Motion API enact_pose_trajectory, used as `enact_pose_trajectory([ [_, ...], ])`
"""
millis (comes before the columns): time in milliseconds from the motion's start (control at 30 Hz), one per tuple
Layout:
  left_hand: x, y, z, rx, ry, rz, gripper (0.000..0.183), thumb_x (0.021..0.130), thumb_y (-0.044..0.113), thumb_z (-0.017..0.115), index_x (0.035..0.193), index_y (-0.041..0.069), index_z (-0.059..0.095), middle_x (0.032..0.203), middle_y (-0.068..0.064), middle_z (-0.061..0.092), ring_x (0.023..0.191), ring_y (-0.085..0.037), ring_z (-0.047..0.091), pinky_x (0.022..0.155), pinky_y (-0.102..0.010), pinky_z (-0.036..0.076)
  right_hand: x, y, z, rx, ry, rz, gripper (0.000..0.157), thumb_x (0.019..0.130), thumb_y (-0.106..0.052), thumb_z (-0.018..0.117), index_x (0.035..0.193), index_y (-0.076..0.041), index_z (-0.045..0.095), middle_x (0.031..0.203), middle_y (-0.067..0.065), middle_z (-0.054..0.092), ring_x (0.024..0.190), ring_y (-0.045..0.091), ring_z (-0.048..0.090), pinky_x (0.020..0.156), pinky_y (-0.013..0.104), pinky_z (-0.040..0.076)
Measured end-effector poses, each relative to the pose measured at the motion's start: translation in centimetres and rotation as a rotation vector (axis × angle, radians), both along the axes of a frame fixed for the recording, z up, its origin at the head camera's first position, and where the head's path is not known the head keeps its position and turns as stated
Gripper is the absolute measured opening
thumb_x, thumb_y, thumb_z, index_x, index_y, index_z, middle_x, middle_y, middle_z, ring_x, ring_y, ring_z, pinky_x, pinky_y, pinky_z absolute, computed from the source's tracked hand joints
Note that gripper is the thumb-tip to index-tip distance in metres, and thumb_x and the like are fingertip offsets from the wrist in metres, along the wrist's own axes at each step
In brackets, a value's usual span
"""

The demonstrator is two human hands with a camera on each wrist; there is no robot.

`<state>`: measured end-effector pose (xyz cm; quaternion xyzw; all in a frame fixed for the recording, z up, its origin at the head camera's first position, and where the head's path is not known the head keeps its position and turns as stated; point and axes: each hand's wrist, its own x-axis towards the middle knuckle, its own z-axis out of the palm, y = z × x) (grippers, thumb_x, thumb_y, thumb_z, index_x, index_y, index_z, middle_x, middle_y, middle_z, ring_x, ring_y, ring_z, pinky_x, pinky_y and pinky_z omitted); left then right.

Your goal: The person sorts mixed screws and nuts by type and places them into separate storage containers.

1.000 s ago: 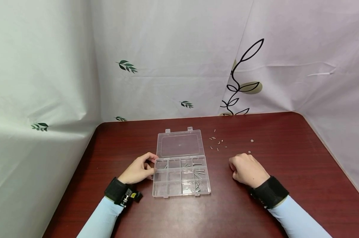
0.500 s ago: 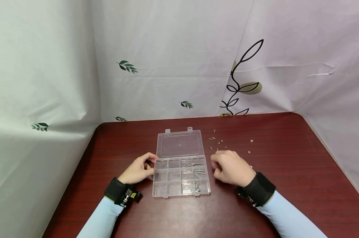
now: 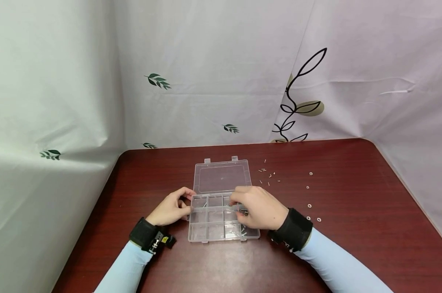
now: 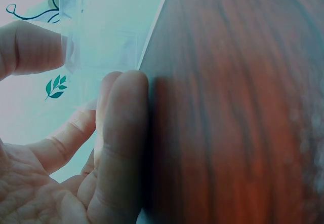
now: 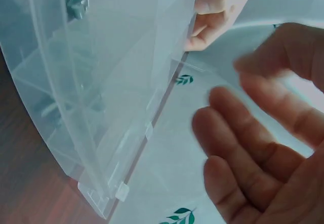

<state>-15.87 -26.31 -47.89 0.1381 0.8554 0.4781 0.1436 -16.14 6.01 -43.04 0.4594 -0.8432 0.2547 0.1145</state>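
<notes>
A clear plastic compartment box [image 3: 215, 230] lies on the table with its lid [image 3: 221, 177] laid back away from me. At its left side, my left hand [image 3: 171, 207] holds the wall between thumb and fingers; the left wrist view shows these fingers [image 4: 121, 133] against the plastic. My right hand [image 3: 261, 207] hovers over the box's right-hand compartments with curled fingers. In the right wrist view its thumb and forefinger tips come close together, blurred, and whether something small sits between them cannot be made out. Metal screws [image 5: 77, 1] lie in some right compartments, partly hidden by this hand.
Several tiny screws [image 3: 263, 170] are scattered behind the box on the right. Several small washers lie farther right, among them one washer [image 3: 310, 173] at the back and another washer [image 3: 318, 219] nearer the right wrist. White patterned cloth [image 3: 206, 81] hangs behind the table.
My right hand has moved left from the washers to above the box's right compartments, uncovering washers on the table. The left hand and the box have stayed in place.
</notes>
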Motion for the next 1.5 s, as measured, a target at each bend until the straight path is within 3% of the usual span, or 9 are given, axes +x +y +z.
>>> enact_pose_trajectory([
  [100, 0.0, 0.0, 0.0, -0.007, 0.005, 0.0, 0.04, 0.086, 0.007, 0.067, 0.125, 0.003, 0.057, 0.111, -0.017, 0.055, 0.06, -0.021, 0.056, 0.057, -0.036, 0.057, -0.1, 0.4, -0.2, 0.029, 0.004, 0.009, 0.035, 0.07, -0.016, 0.074, 0.105, -0.019, 0.07, 0.095, -0.011, 0.056, 0.068, 0.002, 0.046, 0.063, 0.02, 0.044],
  [233, 0.0, 0.0, 0.1, -0.013, 0.008, 0.003, 0.04, 0.086, 0.008, 0.067, 0.125, 0.004, 0.057, 0.111, -0.017, 0.055, 0.059, -0.02, 0.055, 0.056, -0.036, 0.057, -0.3, 1.6, -0.5, 0.046, 0.01, -0.016, 0.04, 0.071, -0.02, 0.076, 0.111, -0.018, 0.07, 0.1, -0.008, 0.058, 0.073, 0.003, 0.049, 0.068, 0.025, 0.047],
  [633, 0.0, 0.1, 0.1, -0.018, 0.004, 0.006, 0.041, 0.085, 0.007, 0.066, 0.125, 0.004, 0.057, 0.111, -0.016, 0.055, 0.06, -0.02, 0.055, 0.057, -0.036, 0.057, -0.3, 7.7, -2.1, 0.109, 0.025, -0.158, 0.033, 0.07, -0.022, 0.074, 0.102, -0.017, 0.071, 0.093, -0.007, 0.055, 0.076, 0.005, 0.049, 0.071, 0.027, 0.049],
  [933, -0.1, 0.0, -0.1, -0.003, 0.006, -0.001, 0.041, 0.085, 0.008, 0.067, 0.125, 0.004, 0.058, 0.111, -0.017, 0.055, 0.06, -0.021, 0.056, 0.056, -0.036, 0.057, 1.2, 13.2, -3.7, 0.144, 0.043, -0.284, 0.027, 0.068, -0.019, 0.078, 0.094, -0.019, 0.069, 0.09, -0.012, 0.051, 0.075, 0.003, 0.05, 0.068, 0.029, 0.051],
  [1100, -0.1, -0.1, -0.1, -0.005, 0.004, -0.005, 0.041, 0.086, 0.009, 0.067, 0.125, 0.004, 0.057, 0.111, -0.016, 0.055, 0.06, -0.021, 0.056, 0.057, -0.036, 0.057, 2.2, 15.8, -4.2, 0.154, 0.034, -0.334, 0.023, 0.069, -0.014, 0.076, 0.087, -0.023, 0.065, 0.085, -0.014, 0.049, 0.069, -0.002, 0.044, 0.061, 0.023, 0.047],
  [1500, 0.0, -0.1, 0.0, -0.019, 0.009, 0.002, 0.041, 0.085, 0.007, 0.067, 0.125, 0.004, 0.057, 0.111, -0.016, 0.055, 0.059, -0.021, 0.056, 0.056, -0.036, 0.057, 3.3, 18.1, -5.1, 0.156, -0.006, -0.379, 0.029, 0.067, -0.009, 0.077, 0.082, -0.027, 0.06, 0.079, -0.019, 0.045, 0.067, -0.006, 0.038, 0.056, 0.022, 0.039],
])
